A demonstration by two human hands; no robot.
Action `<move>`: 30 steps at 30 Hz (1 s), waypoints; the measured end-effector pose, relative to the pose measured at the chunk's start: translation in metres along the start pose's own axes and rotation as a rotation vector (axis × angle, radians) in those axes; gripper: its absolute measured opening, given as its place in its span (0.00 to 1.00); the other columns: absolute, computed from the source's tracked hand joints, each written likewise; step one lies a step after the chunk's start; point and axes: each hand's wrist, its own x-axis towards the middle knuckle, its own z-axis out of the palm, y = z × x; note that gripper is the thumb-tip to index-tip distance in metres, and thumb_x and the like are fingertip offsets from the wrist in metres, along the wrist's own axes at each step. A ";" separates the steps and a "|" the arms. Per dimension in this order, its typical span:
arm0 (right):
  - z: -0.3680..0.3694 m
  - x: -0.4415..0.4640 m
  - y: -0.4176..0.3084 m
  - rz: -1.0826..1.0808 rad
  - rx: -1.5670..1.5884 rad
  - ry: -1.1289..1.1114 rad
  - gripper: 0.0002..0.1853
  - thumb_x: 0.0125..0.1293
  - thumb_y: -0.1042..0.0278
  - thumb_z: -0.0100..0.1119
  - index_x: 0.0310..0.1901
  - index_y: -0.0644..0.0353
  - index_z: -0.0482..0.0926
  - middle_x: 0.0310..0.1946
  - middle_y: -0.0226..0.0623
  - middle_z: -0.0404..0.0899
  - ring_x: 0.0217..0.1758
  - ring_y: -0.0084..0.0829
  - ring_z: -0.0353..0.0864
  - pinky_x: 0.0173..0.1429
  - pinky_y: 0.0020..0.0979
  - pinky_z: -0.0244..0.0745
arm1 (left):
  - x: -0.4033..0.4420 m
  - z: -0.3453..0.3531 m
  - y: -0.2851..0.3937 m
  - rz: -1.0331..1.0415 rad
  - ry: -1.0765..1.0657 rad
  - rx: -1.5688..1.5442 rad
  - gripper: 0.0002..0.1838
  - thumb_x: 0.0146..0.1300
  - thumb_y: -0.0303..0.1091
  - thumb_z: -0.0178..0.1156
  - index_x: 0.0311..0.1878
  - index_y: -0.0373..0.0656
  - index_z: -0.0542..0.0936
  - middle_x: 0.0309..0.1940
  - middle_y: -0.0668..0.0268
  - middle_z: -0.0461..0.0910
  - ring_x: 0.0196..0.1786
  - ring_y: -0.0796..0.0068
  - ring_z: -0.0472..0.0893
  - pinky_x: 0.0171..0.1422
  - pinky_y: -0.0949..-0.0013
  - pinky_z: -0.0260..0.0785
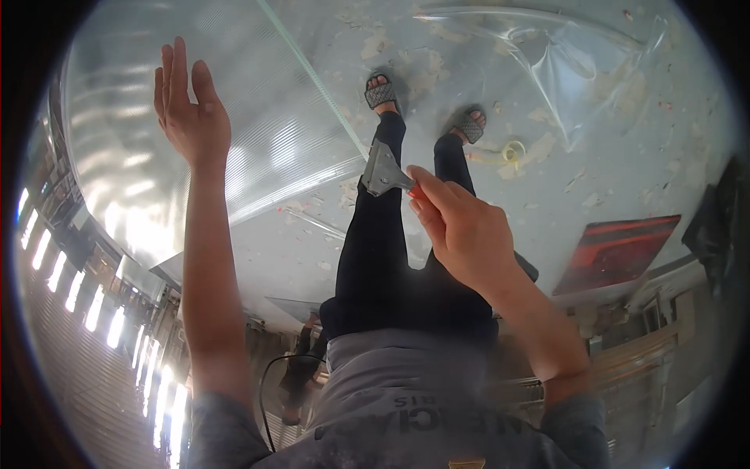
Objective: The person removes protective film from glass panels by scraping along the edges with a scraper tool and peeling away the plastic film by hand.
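Observation:
My right hand (pixel 473 234) grips a scraper (pixel 381 170) by its handle, of which a bit of red shows beside my fingers. The scraper's wide grey metal head points to the left, in front of my legs. My left hand (pixel 194 129) is raised with its fingers stretched out and nothing in it. Behind that hand lies a large translucent ribbed plastic sheet (pixel 262 86), shiny with reflections. A pale green strip (pixel 308 66) runs along the sheet; whether my left hand touches the sheet, I cannot tell.
A crumpled clear film (pixel 574 66) lies on the scuffed grey floor at the upper right. Near my sandalled feet is a yellowish tape ring (pixel 512 152). A red and black panel (pixel 617 254) lies at right. Another person in dark clothes (pixel 301 367) seems to be behind me.

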 end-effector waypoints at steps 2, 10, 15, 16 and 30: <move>-0.003 -0.001 0.000 0.014 0.052 -0.035 0.18 0.71 0.65 0.58 0.62 0.51 0.75 0.30 0.34 0.79 0.28 0.37 0.80 0.34 0.34 0.75 | 0.000 0.002 -0.008 0.120 0.040 -0.037 0.20 0.74 0.46 0.53 0.66 0.57 0.76 0.67 0.61 0.73 0.72 0.53 0.68 0.74 0.52 0.60; -0.015 -0.001 0.003 0.115 0.307 -0.201 0.23 0.72 0.68 0.57 0.67 0.50 0.72 0.35 0.37 0.80 0.33 0.35 0.78 0.41 0.30 0.74 | -0.004 0.005 -0.007 0.131 0.085 -0.061 0.21 0.74 0.50 0.52 0.66 0.58 0.76 0.67 0.61 0.73 0.72 0.53 0.68 0.74 0.49 0.59; -0.019 0.003 0.003 0.081 0.184 -0.217 0.20 0.72 0.66 0.56 0.65 0.51 0.74 0.35 0.38 0.81 0.33 0.37 0.80 0.40 0.31 0.74 | -0.005 0.007 -0.007 0.152 0.114 -0.054 0.20 0.74 0.47 0.51 0.65 0.57 0.77 0.66 0.61 0.75 0.71 0.52 0.69 0.74 0.49 0.60; -0.020 0.005 0.003 0.072 0.168 -0.211 0.20 0.72 0.66 0.56 0.64 0.51 0.74 0.34 0.38 0.81 0.33 0.37 0.80 0.40 0.32 0.74 | -0.003 0.007 -0.006 0.154 0.125 -0.053 0.20 0.74 0.47 0.51 0.65 0.57 0.77 0.66 0.61 0.75 0.71 0.52 0.69 0.74 0.49 0.60; -0.018 0.064 -0.008 -0.026 0.079 -0.144 0.16 0.74 0.62 0.52 0.61 0.52 0.75 0.36 0.39 0.83 0.37 0.42 0.84 0.40 0.38 0.76 | -0.007 -0.001 0.001 -0.045 0.104 -0.174 0.19 0.72 0.24 0.48 0.62 0.46 0.79 0.63 0.60 0.78 0.71 0.53 0.70 0.75 0.52 0.59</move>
